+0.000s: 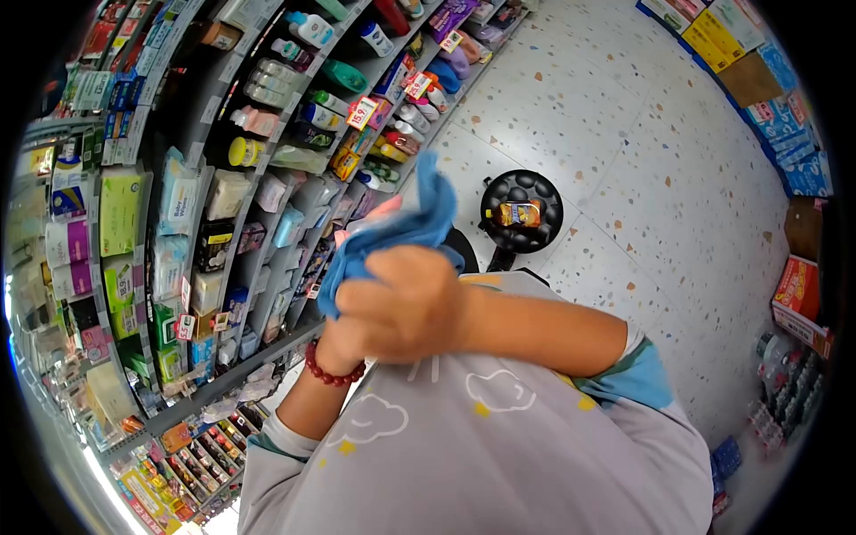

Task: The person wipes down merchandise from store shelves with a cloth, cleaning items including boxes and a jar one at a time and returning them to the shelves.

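In front of my chest both hands are together at a blue cloth (pixel 428 201), which is blurred by motion. My right hand (pixel 406 299) is closed in a fist around the cloth's lower part. Behind it, my left hand (pixel 343 343), below which a dark red bead bracelet (pixel 334 368) circles the wrist, is mostly covered by the cloth and the right hand. Pinkish tips, probably the left fingers, show past the cloth's upper left edge. Whether anything is wrapped inside the cloth is hidden.
A black pan (pixel 550 218) with round hollows stands on the speckled floor (pixel 615 169), holding a labelled bottle (pixel 519 214). Shelves of bottles, wipes (pixel 178 201) and packets rise close on the left. Boxes (pixel 798 294) line the right side.
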Demonstrator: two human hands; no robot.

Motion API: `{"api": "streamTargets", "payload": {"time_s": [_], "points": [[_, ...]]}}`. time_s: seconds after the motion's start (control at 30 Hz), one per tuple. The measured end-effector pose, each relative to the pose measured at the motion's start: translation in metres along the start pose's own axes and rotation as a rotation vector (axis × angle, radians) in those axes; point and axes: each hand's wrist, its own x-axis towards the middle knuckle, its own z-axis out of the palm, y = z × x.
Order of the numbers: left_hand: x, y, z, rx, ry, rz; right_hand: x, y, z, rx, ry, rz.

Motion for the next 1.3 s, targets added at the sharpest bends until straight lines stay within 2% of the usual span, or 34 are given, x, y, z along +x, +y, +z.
{"api": "streamTargets", "payload": {"time_s": [0.07, 0.13, 0.17, 0.2, 0.23, 0.27, 0.3, 0.37, 0.4, 0.47, 0.5, 0.53, 0.6, 0.7, 0.73, 0.83, 0.9, 0.97, 1.03, 1.1, 1.13, 1.17, 1.23, 1.3], "points": [[0.001, 0.007, 0.002, 0.015, 0.008, -0.01, 0.005, 0.022, 0.0, 0.012, -0.089, -0.015], [-0.002, 0.002, -0.003, 0.074, -0.027, 0.082, 0.018, 0.03, 0.008, 0.018, 0.096, 0.194], [-0.003, -0.009, -0.018, 0.079, -0.024, 0.085, 0.019, 0.026, 0.007, 0.023, 0.1, 0.192], [0.0, -0.025, -0.041, 0.465, -0.009, 0.116, 0.017, 0.021, 0.001, 0.064, 0.024, 0.038], [-0.001, -0.023, -0.04, 0.695, -0.015, 0.213, 0.014, 0.017, -0.004, 0.104, -0.064, -0.109], [-0.002, -0.022, -0.039, 0.942, 0.004, 0.318, 0.002, 0.032, 0.008, 0.09, 0.005, 0.036], [-0.004, -0.021, -0.039, 1.169, 0.046, 0.424, 0.009, 0.05, 0.009, 0.1, -0.008, 0.03], [0.003, 0.02, 0.006, -0.069, 0.13, -0.041, 0.022, 0.078, 0.004, 0.189, -0.008, 0.775], [0.003, 0.022, -0.004, -0.119, -0.041, -0.002, 0.019, 0.084, -0.003, 0.204, -0.038, 0.794], [0.002, 0.033, -0.002, -0.305, -0.13, 0.06, 0.015, 0.089, -0.023, 0.299, -0.129, 0.826], [0.001, 0.037, -0.001, -0.397, -0.15, 0.078, 0.011, 0.085, -0.03, 0.408, -0.197, 0.929], [-0.001, 0.037, -0.003, -0.407, -0.136, 0.105, 0.001, 0.086, -0.036, 0.507, -0.316, 0.966], [-0.002, 0.035, -0.008, -0.297, 0.035, 0.104, 0.003, 0.074, -0.041, 0.621, -0.549, 0.981], [0.004, 0.049, -0.002, -0.005, 0.181, 0.133, 0.03, 0.048, -0.043, 0.672, -0.817, 0.891], [0.007, 0.049, 0.0, -0.143, 0.195, 0.143, 0.036, 0.043, -0.036, 0.735, -0.749, 0.853], [0.012, 0.051, -0.006, -0.18, 0.168, 0.096, 0.042, 0.044, -0.02, 0.785, -0.687, 1.049], [0.012, 0.059, -0.01, -0.228, 0.164, 0.095, 0.057, 0.044, -0.014, 0.832, -0.578, 1.029], [0.014, 0.045, -0.025, -0.075, 0.204, 0.233, 0.076, 0.045, -0.016, 0.643, -0.663, 0.989], [0.013, 0.056, -0.033, -0.04, 0.167, 0.229, 0.081, 0.059, -0.014, 0.523, -0.793, 0.848], [0.012, 0.062, -0.042, 0.035, 0.142, 0.26, 0.085, 0.071, -0.011, 0.498, -0.86, 0.769], [0.009, 0.074, -0.045, 0.053, 0.06, 0.195, 0.089, 0.07, -0.009, 0.495, -0.769, 0.811], [0.006, 0.074, -0.05, 0.126, 0.044, 0.213, 0.092, 0.074, -0.005, 0.492, -0.776, 0.797], [-0.001, 0.087, -0.066, 0.452, 0.021, 0.196, 0.095, 0.081, 0.004, 0.554, -0.925, 0.745], [0.001, 0.088, -0.072, 0.42, 0.065, 0.202, 0.099, 0.086, 0.014, 0.549, -1.081, 0.748]]}}
